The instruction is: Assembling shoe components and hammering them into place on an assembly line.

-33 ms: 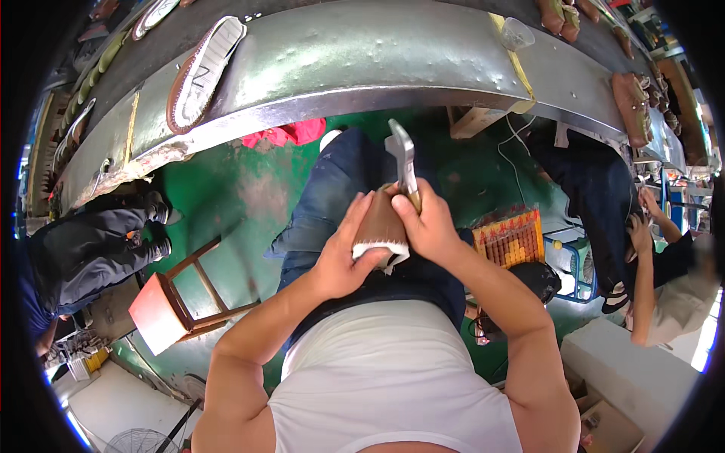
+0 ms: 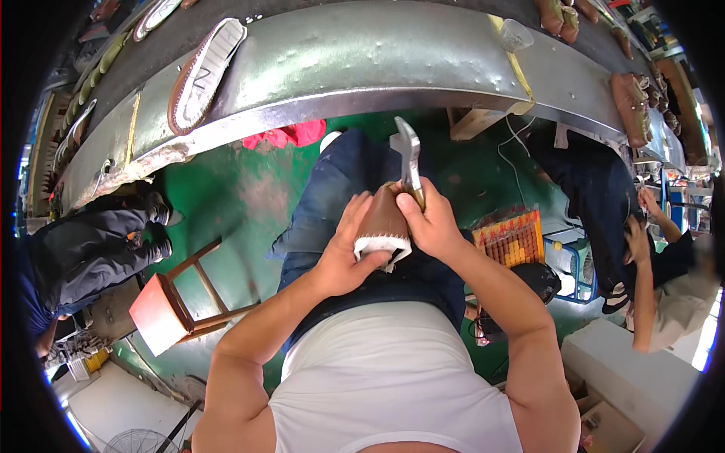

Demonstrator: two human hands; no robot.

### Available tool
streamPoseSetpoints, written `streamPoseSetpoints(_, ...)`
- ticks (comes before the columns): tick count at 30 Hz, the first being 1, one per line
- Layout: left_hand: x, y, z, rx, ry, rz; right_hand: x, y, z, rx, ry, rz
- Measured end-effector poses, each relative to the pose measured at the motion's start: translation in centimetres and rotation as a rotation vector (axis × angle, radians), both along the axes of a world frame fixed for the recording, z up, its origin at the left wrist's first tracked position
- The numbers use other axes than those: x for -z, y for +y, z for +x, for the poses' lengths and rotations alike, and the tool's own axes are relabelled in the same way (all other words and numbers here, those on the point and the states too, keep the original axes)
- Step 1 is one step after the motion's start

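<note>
Head view, left hand (image 2: 349, 253): fingers curled around the brown shoe (image 2: 384, 223), gripping its side above the lap.
Head view, right hand (image 2: 430, 223): closed around the handle of the metal pincers (image 2: 408, 155), whose head points up and away from the shoe.
Shoe: held between both hands, white sole edge facing the person.
Desk (image 2: 362, 60): curved metal surface ahead, carrying a shoe sole (image 2: 205, 72).
Floor: green, with a wooden stool (image 2: 177, 302) to the left.

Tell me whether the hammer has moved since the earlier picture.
No. The hammer, held in the right hand, sits at the same spot below the metal bench edge.
</note>
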State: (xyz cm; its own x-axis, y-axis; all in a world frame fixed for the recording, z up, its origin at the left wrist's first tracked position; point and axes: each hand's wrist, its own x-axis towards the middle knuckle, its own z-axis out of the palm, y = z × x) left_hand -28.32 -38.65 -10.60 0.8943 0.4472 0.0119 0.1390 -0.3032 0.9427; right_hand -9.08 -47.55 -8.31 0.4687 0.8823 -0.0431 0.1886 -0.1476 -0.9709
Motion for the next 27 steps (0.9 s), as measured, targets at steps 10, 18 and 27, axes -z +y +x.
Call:
streamPoseSetpoints(10, 2.1, 2.2, 2.5, -0.191, 0.368, -0.196, 6.9, -1.9, 0.6, 0.06, 0.206, -0.39)
streamPoseSetpoints(18, 2.6, 2.0, 1.7, -0.051, 0.273, -0.657, 3.1, -3.8, 2.8, -0.023, -0.016, -0.527)
streamPoseSetpoints(27, 3.4, -0.6, 1.5, -0.016, 0.39, -0.253, -0.5, -6.9, 2.2, -0.508, -0.642, -0.379)
